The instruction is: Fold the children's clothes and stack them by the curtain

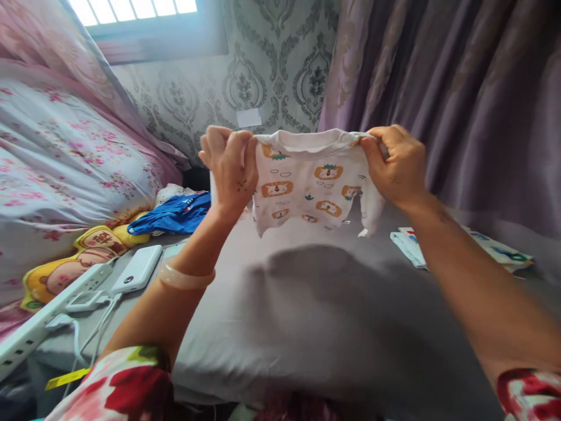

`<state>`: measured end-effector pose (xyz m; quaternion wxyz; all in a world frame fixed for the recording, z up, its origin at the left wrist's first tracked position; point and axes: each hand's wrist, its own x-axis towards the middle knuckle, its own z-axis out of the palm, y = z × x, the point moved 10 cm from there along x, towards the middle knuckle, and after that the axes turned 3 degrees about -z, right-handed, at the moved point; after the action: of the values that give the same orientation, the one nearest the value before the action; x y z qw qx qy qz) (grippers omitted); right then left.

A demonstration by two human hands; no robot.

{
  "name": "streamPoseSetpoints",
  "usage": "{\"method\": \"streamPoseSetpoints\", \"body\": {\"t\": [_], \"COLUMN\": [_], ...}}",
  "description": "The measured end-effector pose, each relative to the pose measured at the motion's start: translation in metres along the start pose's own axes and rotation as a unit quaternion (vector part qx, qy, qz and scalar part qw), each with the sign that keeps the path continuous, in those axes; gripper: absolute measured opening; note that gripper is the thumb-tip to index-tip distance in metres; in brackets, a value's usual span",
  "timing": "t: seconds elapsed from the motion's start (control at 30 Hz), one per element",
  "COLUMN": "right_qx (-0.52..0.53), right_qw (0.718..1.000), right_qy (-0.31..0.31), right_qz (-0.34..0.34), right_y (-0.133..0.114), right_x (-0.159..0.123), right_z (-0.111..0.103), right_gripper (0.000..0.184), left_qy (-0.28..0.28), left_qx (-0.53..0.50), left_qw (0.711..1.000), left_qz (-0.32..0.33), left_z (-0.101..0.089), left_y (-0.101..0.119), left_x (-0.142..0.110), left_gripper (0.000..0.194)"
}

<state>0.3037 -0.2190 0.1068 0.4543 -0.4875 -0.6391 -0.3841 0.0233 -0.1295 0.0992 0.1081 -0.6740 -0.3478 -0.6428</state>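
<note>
A small white long-sleeved baby shirt (302, 187) with orange lion faces hangs stretched in the air, its neckband uppermost. My left hand (232, 166) pinches one shoulder of it. At the opposite shoulder, my right hand (397, 164) grips the cloth between thumb and fingers. One sleeve dangles below my right hand; the other is mostly hidden behind my left hand and wrist. Beneath the shirt lies a grey bed sheet (263, 339) with a dark shadow on it.
White and patterned folded clothes (495, 248) lie at the right. Leftward are blue clothing (177, 213), a yellow cartoon cushion (83, 257), a white power bank (139, 269) with cables and a white power strip (52, 313). Purple curtains (438, 117) hang behind on the right.
</note>
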Motion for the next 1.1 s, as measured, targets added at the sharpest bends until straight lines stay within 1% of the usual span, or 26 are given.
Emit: {"method": "streamPoseSetpoints", "body": {"t": [0.1,0.17,0.23,0.3,0.37,0.4,0.47,0.5,0.57,0.6,0.67,0.73,0.77,0.8,0.87,0.97,1.1], "right_qx": [-0.052,-0.062,-0.049,-0.012,0.036,0.057,0.075,0.066,0.001,-0.041,-0.104,-0.126,-0.132,-0.138,-0.146,-0.146,-0.136], "right_qw": [0.997,0.995,0.995,0.994,0.989,0.984,0.975,0.971,0.966,0.96,0.939,0.92,0.913,0.907,0.899,0.884,0.862], "right_qy": [-0.012,-0.03,-0.053,-0.089,-0.138,-0.164,-0.211,-0.228,-0.258,-0.276,-0.328,-0.371,-0.385,-0.396,-0.413,-0.444,-0.488], "right_qz": [-0.054,-0.073,-0.072,-0.06,-0.039,-0.026,0.0,0.007,0.002,-0.001,-0.008,-0.028,-0.035,-0.038,-0.029,-0.01,-0.008], "right_y": [-0.024,-0.034,-0.039,-0.038,-0.031,-0.026,-0.013,-0.006,0.004,0.009,0.016,0.018,0.02,0.023,0.033,0.05,0.064], "right_x": [0.002,0.006,0.012,0.015,0.01,0.003,-0.02,-0.035,-0.072,-0.093,-0.135,-0.171,-0.184,-0.194,-0.206,-0.215,-0.226], "right_z": [-0.03,-0.042,-0.048,-0.041,-0.022,-0.008,0.025,0.042,0.077,0.095,0.132,0.162,0.175,0.185,0.202,0.224,0.252], "right_gripper": [0.037,0.037,0.036,0.034,0.033,0.033,0.036,0.037,0.041,0.043,0.045,0.045,0.045,0.045,0.044,0.044,0.047], "left_qy": [0.004,-0.005,-0.015,-0.027,-0.048,-0.066,-0.096,-0.119,-0.164,-0.19,-0.247,-0.292,-0.31,-0.325,-0.351,-0.39,-0.434], "left_qx": [0.101,0.161,0.202,0.212,0.203,0.2,0.195,0.196,0.204,0.213,0.227,0.234,0.24,0.245,0.256,0.265,0.274], "left_qw": [0.992,0.979,0.969,0.965,0.964,0.964,0.965,0.965,0.959,0.953,0.937,0.923,0.915,0.908,0.895,0.877,0.856], "left_qz": [0.075,0.122,0.14,0.152,0.163,0.165,0.145,0.128,0.108,0.104,0.095,0.091,0.094,0.097,0.098,0.086,0.067], "left_z": [-0.038,-0.054,-0.062,-0.059,-0.044,-0.032,-0.005,0.012,0.046,0.064,0.097,0.123,0.134,0.144,0.159,0.177,0.199], "left_y": [0.028,0.041,0.045,0.043,0.035,0.027,0.003,-0.012,-0.044,-0.059,-0.088,-0.109,-0.117,-0.123,-0.132,-0.143,-0.158], "left_x": [0.0,0.0,0.003,0.004,-0.001,-0.007,-0.027,-0.042,-0.079,-0.099,-0.138,-0.168,-0.178,-0.186,-0.192,-0.193,-0.195], "left_gripper": [0.032,0.033,0.027,0.025,0.028,0.03,0.03,0.028,0.027,0.027,0.029,0.028,0.029,0.029,0.031,0.033,0.036]}}
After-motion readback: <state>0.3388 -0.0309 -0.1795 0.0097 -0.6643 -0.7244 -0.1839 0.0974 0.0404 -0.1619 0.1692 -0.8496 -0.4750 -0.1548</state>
